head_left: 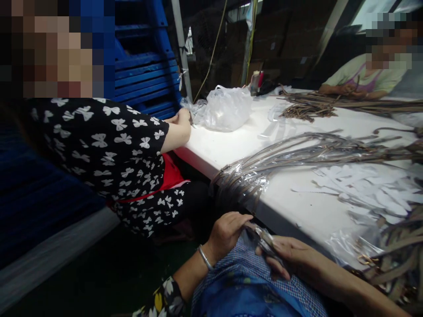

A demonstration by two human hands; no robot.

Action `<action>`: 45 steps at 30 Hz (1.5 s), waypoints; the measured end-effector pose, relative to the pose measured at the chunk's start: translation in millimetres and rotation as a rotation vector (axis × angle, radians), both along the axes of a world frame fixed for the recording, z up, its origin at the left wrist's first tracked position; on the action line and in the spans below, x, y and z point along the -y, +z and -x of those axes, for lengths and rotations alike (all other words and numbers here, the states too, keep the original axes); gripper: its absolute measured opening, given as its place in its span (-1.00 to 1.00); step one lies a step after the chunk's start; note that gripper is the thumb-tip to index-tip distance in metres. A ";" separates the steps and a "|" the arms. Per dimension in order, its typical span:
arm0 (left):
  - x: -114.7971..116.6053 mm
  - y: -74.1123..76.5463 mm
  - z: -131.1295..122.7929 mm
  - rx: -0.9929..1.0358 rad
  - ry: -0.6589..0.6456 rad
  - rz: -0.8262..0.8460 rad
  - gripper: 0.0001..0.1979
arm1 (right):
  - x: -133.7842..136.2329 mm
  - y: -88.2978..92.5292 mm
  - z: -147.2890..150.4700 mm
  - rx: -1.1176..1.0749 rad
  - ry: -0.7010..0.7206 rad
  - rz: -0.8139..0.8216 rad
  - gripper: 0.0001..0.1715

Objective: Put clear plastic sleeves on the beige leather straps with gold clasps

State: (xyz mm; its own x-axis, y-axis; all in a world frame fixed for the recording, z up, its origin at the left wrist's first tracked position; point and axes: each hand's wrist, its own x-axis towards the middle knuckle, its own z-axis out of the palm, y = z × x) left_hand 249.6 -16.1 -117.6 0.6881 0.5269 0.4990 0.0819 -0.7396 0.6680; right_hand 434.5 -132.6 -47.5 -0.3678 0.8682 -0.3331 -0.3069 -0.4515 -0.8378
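My left hand [227,232], with a silver bangle on the wrist, is closed round one end of a strap in a clear plastic sleeve [264,240]. My right hand [284,256] grips the same wrapped strap from the other side, over my lap below the table edge. A bundle of similar plastic-sleeved straps [251,176] hangs over the edge of the white table [231,145] just above my hands.
A person in a black bow-print top [109,154] sits at the left by a crumpled plastic bag [226,108]. Another person [360,79] works at the far right behind a strap pile [310,108]. White paper cut-outs [373,189] and straps with metal rings [393,259] lie right. Blue pallets [145,66] stand behind.
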 end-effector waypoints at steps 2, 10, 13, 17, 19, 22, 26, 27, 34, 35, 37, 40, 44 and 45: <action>-1.0 8.1 -10.8 0.056 0.019 0.174 -0.67 | 5.3 4.6 -6.0 -0.055 -0.074 -0.078 -0.51; 29.9 44.9 -58.5 0.116 -0.071 0.706 -0.59 | -0.1 20.6 -23.4 0.117 -0.560 -0.397 -0.48; 40.5 51.8 -67.1 0.108 -0.154 0.906 -0.57 | -5.0 16.6 -31.4 0.323 -0.675 -0.535 -0.48; 47.4 59.8 -69.9 0.060 -0.186 1.049 -0.57 | -6.6 7.0 -42.6 0.707 -0.677 -0.730 -0.68; 49.0 63.2 -69.4 0.039 -0.208 1.118 -0.56 | -7.5 -3.0 -47.6 0.876 -0.637 -0.819 -0.71; 49.5 67.8 -67.7 0.021 -0.225 1.209 -0.55 | -8.2 -21.9 -55.3 1.047 -0.520 -0.941 -0.60; 45.1 76.0 -65.8 -0.033 -0.217 1.303 -0.56 | -1.2 -32.8 -63.3 1.152 -0.297 -1.066 -0.48; 43.1 78.1 -65.6 -0.042 -0.217 1.329 -0.57 | 1.8 -31.6 -64.6 1.162 -0.262 -1.080 -0.46; 32.8 85.4 -66.3 -0.158 -0.225 1.538 -0.58 | 12.2 -34.5 -65.7 1.237 -0.224 -1.240 -0.39; 32.9 85.8 -67.1 -0.176 -0.227 1.537 -0.58 | 11.8 -39.0 -64.7 1.245 -0.270 -1.258 -0.42; 33.9 87.1 -69.5 -0.204 -0.240 1.516 -0.57 | 11.4 -47.7 -61.8 1.257 -0.360 -1.278 -0.44; 35.8 90.2 -74.4 -0.211 -0.272 1.443 -0.52 | 13.2 -54.3 -55.5 1.218 -0.459 -1.235 -0.44; 35.2 95.3 -77.4 -0.182 -0.306 1.215 -0.45 | 15.0 -50.9 -43.2 0.929 -0.580 -0.835 -0.59; 34.6 95.8 -77.1 -0.141 -0.255 1.090 -0.47 | 14.0 -49.4 -39.6 0.790 -0.637 -0.697 -0.60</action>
